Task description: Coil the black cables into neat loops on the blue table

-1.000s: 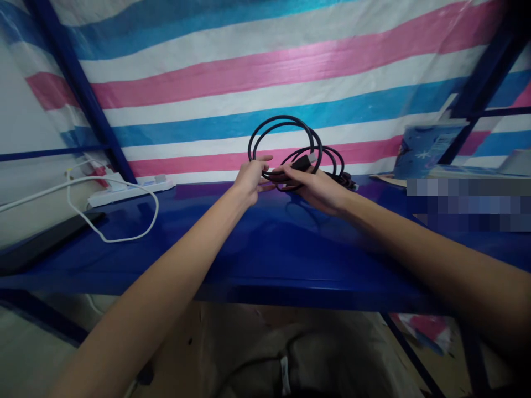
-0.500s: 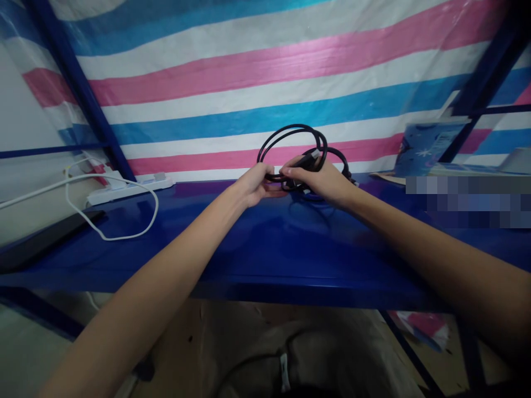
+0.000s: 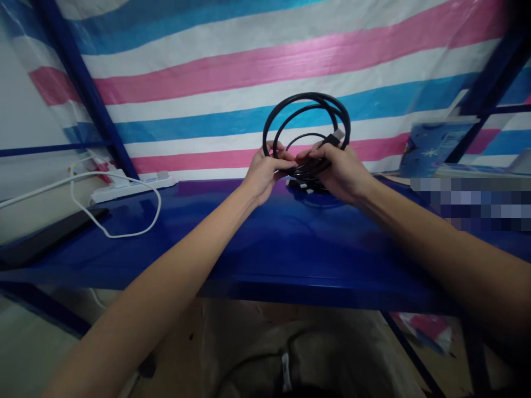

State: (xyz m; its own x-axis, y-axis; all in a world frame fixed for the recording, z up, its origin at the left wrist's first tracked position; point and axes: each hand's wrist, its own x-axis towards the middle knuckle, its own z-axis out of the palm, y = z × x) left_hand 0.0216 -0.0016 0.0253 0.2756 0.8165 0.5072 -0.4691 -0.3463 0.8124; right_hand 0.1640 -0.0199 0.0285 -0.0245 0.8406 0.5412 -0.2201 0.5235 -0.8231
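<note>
A coiled black cable [image 3: 307,97] stands in upright loops above the blue shelf, held between both hands. My left hand [image 3: 265,171] pinches the lower left of the loops between thumb and fingers. On the other side my right hand [image 3: 342,168] is closed around the coil, and a cable plug [image 3: 337,136] with a pale metal end sticks up beside its thumb. Beneath the hands, more black cable ends [image 3: 301,186] with light tips lie on the shelf; their lower loops are partly hidden by my right hand.
The blue metal shelf [image 3: 265,243] has a raised front edge. At left lie a white power strip [image 3: 133,189], a looped white cord [image 3: 160,207] and a flat black object [image 3: 50,235]. A blue patterned box [image 3: 433,146] stands at right. A striped sheet [image 3: 232,66] hangs behind.
The black coil has risen, and its loops look larger and rounder. Both hands have shifted slightly, with the left hand's fingers now further round the loops. Cable ends beneath them show more clearly.
</note>
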